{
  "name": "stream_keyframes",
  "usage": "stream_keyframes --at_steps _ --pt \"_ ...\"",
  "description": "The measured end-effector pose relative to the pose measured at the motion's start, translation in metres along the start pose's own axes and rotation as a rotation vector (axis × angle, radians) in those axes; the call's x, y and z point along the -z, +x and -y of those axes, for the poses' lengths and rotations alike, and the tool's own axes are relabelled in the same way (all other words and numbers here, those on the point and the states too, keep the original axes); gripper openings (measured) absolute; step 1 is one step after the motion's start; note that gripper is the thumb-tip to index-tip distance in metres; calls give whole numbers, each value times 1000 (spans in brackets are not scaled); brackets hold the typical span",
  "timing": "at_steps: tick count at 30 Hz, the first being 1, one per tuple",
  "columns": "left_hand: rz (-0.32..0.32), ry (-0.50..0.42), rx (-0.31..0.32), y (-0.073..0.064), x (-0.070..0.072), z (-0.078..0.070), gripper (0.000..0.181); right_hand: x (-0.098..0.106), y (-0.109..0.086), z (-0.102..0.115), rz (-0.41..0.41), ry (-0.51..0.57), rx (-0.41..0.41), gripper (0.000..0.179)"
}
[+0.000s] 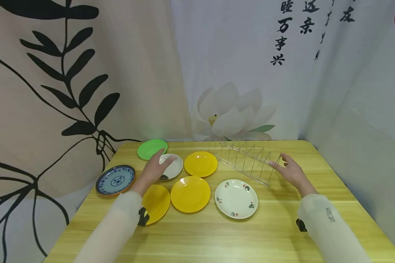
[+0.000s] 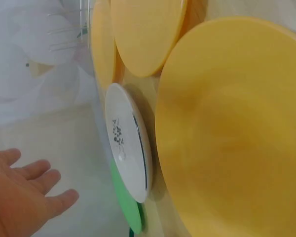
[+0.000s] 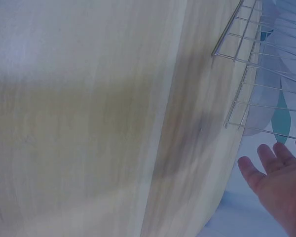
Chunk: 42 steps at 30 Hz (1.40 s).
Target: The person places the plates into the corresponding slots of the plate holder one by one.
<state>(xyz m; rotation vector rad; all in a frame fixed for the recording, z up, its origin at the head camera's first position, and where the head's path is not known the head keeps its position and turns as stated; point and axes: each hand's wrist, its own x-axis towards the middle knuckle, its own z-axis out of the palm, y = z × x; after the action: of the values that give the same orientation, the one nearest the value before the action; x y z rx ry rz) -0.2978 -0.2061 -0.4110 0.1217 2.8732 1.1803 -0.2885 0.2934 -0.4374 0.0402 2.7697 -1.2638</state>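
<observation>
Left of centre, my left hand (image 1: 154, 170), fingers spread, hovers over the small, round white plate (image 1: 175, 167); right of centre, my right hand (image 1: 293, 171), fingers loose, is beside the silver wire rack (image 1: 243, 171). A light rim pinch should serve best.

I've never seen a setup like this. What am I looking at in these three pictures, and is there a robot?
No robot here: these are a person's bare hands. The widest picture comes from a camera worn on the head; the other two come from cameras worn on the wrists. On the wooden table are three yellow plates, a green plate, a blue-patterned plate, a small white plate, a larger white plate and a wire rack. The left hand is near the small white plate, holding nothing. The right hand is at the rack's right end; whether it grips the wire, I can't tell.
</observation>
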Motion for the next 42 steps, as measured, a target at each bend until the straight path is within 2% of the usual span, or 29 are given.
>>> stream_keyframes --at_steps 8,14,22,26,30,33,37,42 --pt "8 -73 62 -18 10 18 93 -3 1 -3 -3 23 19 99" --pt "6 -115 76 -34 18 25 96 -4 3 -6 -12 47 24 96" --pt "6 -148 79 -53 28 35 92 -4 5 -9 3 88 36 99" --pt "10 -158 86 -64 35 44 87 -3 4 -11 24 101 36 102" --pt "7 -170 98 -70 41 59 88 -1 4 -16 35 109 37 104" --pt "6 -162 117 -73 44 72 91 0 4 -18 35 106 39 103" --pt "9 -92 139 -78 48 86 93 0 6 -19 38 106 44 101" --pt "17 -33 119 -85 53 106 84 0 9 -18 50 119 38 102"
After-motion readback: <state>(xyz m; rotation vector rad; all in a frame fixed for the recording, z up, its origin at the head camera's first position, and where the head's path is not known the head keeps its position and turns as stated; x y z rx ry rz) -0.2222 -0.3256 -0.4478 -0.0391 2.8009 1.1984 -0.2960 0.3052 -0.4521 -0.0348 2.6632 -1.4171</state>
